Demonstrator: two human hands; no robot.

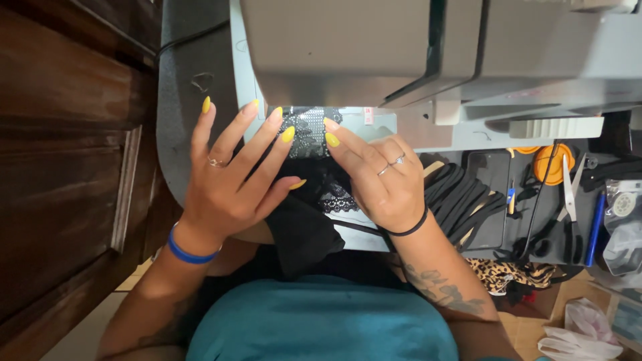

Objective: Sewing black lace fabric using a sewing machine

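Note:
A piece of black lace fabric (309, 134) lies on the bed of a grey sewing machine (374, 53), running under its head. My left hand (231, 177) rests flat on the fabric's left side, fingers spread, yellow nails, a ring and a blue wristband. My right hand (381, 177) presses on the fabric's right side, fingertips beside the needle area, with rings and a thin black band at the wrist. More black fabric (301, 230) hangs off the table edge toward my lap.
Black elastic strips (461, 197) lie right of my right hand. Further right are scissors (570, 190), a blue pen (595, 227), an orange round object (554, 160) and plastic bags. Leopard-print cloth (508, 273) hangs below. A dark wooden door (67, 154) stands at left.

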